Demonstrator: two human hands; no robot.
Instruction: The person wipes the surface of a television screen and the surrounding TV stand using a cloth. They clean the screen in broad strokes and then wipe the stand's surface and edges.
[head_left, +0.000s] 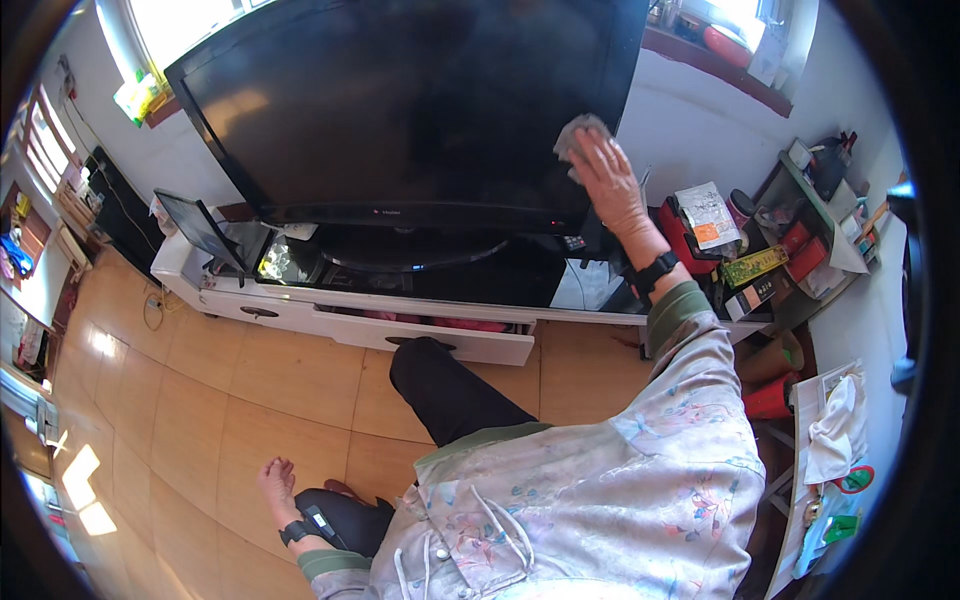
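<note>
My right hand (606, 174) presses a greyish cloth (582, 129) flat against the dark screen of a large Haier television (420, 112), near its lower right edge. The fingers lie over the cloth and hide part of it. Low on the left, my left hand (277, 481) hangs beside my knee, its fingers curled and no object visible in them. The television stands upright on a long white TV cabinet (292, 309) with a black glossy top. One drawer (480, 343) of that cabinet is pulled out partway, and reddish things show inside.
A tilted framed panel (199, 229) stands at the cabinet's left end. By my right forearm are a red box (684, 238), a yellow-green carton (754, 267) and a small remote control (574, 243). A side table (796, 517) at right holds a white cloth (834, 431).
</note>
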